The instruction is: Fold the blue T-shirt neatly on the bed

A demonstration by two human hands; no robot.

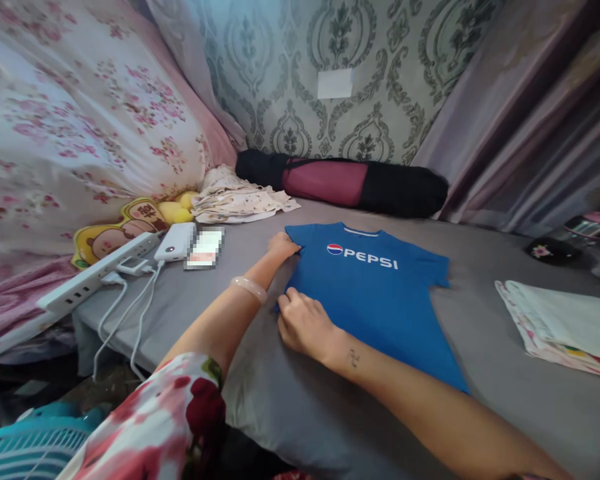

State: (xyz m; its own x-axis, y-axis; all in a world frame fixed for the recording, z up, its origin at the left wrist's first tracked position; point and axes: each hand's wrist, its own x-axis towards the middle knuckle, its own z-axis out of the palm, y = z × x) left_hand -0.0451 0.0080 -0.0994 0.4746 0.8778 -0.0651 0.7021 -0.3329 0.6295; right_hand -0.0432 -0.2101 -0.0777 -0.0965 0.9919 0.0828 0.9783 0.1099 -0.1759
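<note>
A blue T-shirt (pixel 365 293) with a white PEPSI print lies spread face up on the grey bed sheet (pixel 250 253), its neckline toward the far wall. At its left sleeve, my left hand (pixel 283 247) has its fingers closed on the cloth by the armpit. My right hand (pixel 307 320) is curled over the shirt's left side edge, lower down, with its fingers closed on the fabric. The fingertips of both hands are partly hidden. The shirt's lower hem passes behind my right forearm.
At the left are a power strip (pixel 100 270), a white power bank (pixel 176 241) and cables. Crumpled light cloth (pixel 230 197) and a black and maroon roll (pixel 325 181) lie at the back. Folded cloth (pixel 565 327) lies right; a teal fan (pixel 35 443) stands lower left.
</note>
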